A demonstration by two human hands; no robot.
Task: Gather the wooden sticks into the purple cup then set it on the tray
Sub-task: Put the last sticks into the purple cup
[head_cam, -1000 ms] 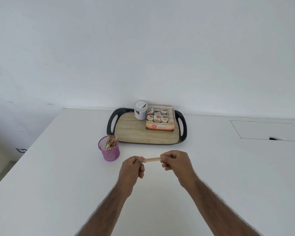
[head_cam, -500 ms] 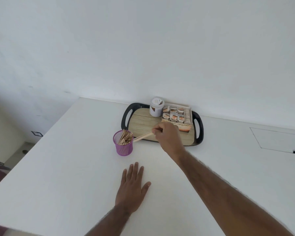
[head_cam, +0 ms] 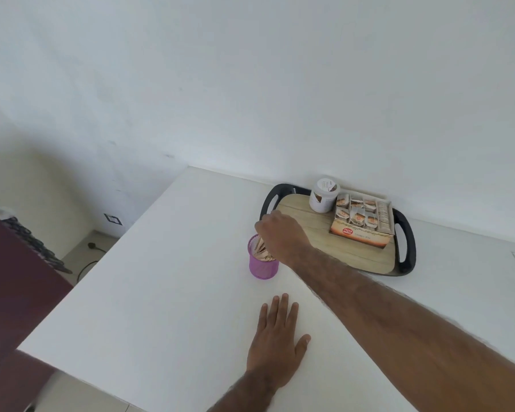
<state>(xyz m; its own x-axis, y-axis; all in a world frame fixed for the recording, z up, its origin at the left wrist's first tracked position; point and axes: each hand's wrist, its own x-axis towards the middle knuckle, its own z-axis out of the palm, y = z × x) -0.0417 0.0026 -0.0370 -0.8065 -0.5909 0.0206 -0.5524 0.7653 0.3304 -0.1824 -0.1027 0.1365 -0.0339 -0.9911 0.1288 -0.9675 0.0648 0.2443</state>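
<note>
Purple cup (head_cam: 263, 264): on table (head_cam: 167, 292), just left of tray (head_cam: 405, 248), sticks (head_cam: 260, 251) inside. Right hand (head_cam: 281, 236): over cup rim; grip unclear. Left hand (head_cam: 275, 343): flat, fingers spread, near front edge.

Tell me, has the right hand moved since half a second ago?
Yes. The right hand has shifted left, off the tray, and now sits over the purple cup.
</note>
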